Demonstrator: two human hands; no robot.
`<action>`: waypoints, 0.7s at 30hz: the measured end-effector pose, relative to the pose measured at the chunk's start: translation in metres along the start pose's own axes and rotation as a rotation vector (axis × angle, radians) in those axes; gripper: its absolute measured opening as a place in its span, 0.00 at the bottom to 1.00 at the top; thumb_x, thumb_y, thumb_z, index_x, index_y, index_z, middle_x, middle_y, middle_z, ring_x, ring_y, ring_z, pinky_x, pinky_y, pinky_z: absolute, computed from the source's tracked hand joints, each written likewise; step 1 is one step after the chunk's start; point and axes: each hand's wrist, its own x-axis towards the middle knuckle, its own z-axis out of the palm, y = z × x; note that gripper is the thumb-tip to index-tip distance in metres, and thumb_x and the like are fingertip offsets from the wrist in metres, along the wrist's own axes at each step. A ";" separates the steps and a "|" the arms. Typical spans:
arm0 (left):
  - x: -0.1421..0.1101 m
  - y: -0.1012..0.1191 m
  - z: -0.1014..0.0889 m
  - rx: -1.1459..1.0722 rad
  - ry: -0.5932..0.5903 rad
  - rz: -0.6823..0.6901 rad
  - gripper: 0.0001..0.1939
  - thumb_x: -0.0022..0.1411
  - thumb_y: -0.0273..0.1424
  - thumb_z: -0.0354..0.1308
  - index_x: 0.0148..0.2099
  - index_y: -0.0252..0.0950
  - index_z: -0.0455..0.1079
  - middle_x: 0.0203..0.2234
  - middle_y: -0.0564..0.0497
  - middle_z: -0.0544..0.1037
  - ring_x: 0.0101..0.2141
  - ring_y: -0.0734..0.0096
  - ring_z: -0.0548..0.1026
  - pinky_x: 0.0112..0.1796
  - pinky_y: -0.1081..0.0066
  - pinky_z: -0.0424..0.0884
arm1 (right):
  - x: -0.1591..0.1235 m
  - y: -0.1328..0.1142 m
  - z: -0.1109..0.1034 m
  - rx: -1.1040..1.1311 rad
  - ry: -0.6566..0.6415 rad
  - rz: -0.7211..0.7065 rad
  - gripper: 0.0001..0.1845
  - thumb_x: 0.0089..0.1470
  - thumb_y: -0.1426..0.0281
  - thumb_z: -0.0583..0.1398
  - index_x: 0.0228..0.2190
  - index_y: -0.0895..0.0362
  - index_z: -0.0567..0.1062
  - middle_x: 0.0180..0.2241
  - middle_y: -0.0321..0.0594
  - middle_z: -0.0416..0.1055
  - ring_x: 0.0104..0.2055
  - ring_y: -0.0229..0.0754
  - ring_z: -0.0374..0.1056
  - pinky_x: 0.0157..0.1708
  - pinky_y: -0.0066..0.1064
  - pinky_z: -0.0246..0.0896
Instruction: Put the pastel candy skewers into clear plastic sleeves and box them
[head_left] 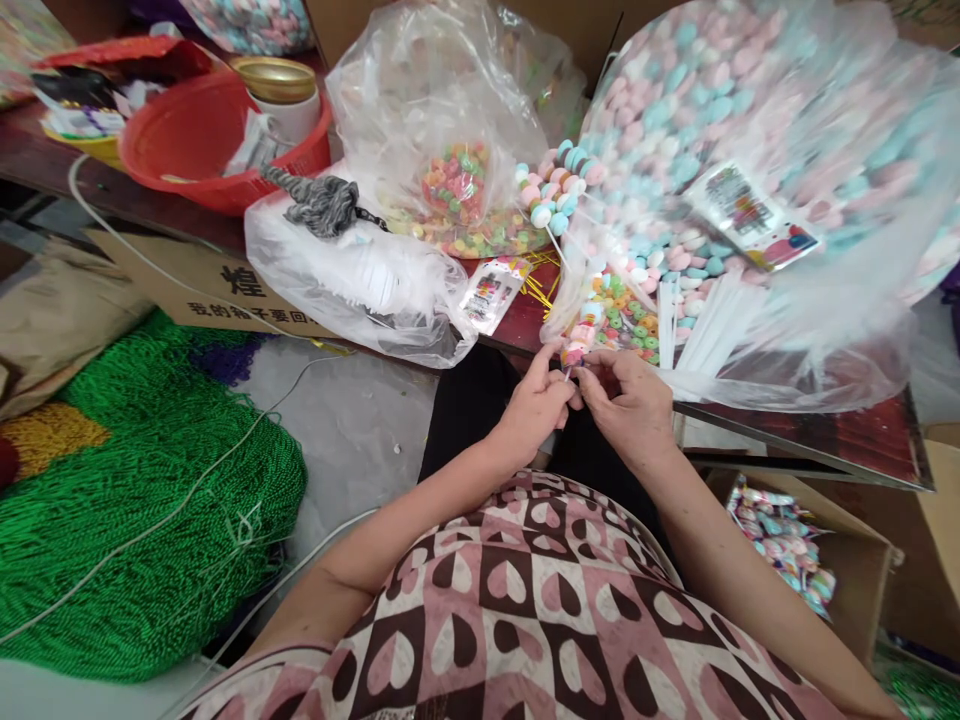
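Note:
Just past the table's front edge, both my hands meet at the lower end of a marshmallow skewer (581,338) in a printed clear wrapper. My left hand (534,408) has its fingers closed around the stick end from the left. From the right, my right hand (628,400) pinches the same end of the wrapper; its fingertips are partly hidden. Behind them lie unwrapped marshmallow skewers (559,190) with pink, blue, white and brown pieces. Gold twist ties (541,285) and a flat printed pouch (493,293) are left of the skewer.
A large clear bag of marshmallows (667,120) fills the right, with white sticks (709,325) in front. Gummy rings (465,240) sit in a bag at centre. A red basin (187,135) stands left. Below are green bead strings (150,500) and a carton (855,570) of wrapped sweets.

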 end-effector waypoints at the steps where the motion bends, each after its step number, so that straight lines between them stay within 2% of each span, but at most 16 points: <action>1: 0.000 -0.001 0.000 0.004 0.004 0.001 0.35 0.56 0.25 0.51 0.67 0.37 0.53 0.22 0.61 0.68 0.16 0.82 0.60 0.20 0.76 0.55 | 0.000 0.000 0.000 -0.020 0.003 -0.023 0.06 0.57 0.66 0.60 0.35 0.55 0.75 0.27 0.38 0.73 0.27 0.41 0.68 0.29 0.33 0.63; 6: 0.001 -0.003 0.000 0.005 -0.001 0.003 0.34 0.58 0.26 0.52 0.66 0.39 0.54 0.20 0.61 0.66 0.16 0.82 0.59 0.20 0.77 0.54 | 0.002 0.000 0.001 -0.068 -0.006 -0.060 0.07 0.56 0.67 0.60 0.38 0.55 0.75 0.28 0.37 0.73 0.26 0.39 0.67 0.28 0.31 0.61; 11: -0.001 -0.001 0.000 -0.069 -0.035 -0.016 0.35 0.59 0.30 0.54 0.68 0.38 0.53 0.21 0.60 0.70 0.16 0.82 0.59 0.19 0.77 0.54 | 0.006 0.004 0.001 -0.112 0.071 -0.086 0.06 0.57 0.69 0.58 0.31 0.56 0.76 0.27 0.38 0.74 0.27 0.40 0.68 0.28 0.31 0.60; 14: -0.003 0.004 0.002 -0.158 -0.054 -0.084 0.35 0.58 0.31 0.54 0.67 0.34 0.54 0.17 0.60 0.67 0.15 0.81 0.57 0.18 0.77 0.50 | 0.007 0.008 0.002 -0.124 0.089 -0.060 0.07 0.56 0.70 0.58 0.29 0.55 0.75 0.26 0.38 0.74 0.26 0.40 0.67 0.29 0.32 0.60; 17: -0.002 0.007 0.003 -0.223 -0.008 -0.144 0.36 0.56 0.28 0.54 0.67 0.32 0.54 0.14 0.62 0.62 0.14 0.82 0.53 0.17 0.79 0.45 | 0.005 0.008 0.001 -0.093 0.008 -0.080 0.07 0.55 0.70 0.57 0.28 0.55 0.74 0.25 0.39 0.73 0.26 0.40 0.67 0.29 0.32 0.60; 21: 0.001 0.005 0.004 -0.251 0.024 -0.121 0.37 0.55 0.27 0.55 0.67 0.35 0.52 0.15 0.62 0.62 0.15 0.82 0.53 0.18 0.80 0.46 | -0.003 0.004 -0.004 0.007 -0.112 -0.103 0.07 0.55 0.68 0.57 0.27 0.54 0.74 0.23 0.38 0.73 0.25 0.40 0.67 0.27 0.31 0.60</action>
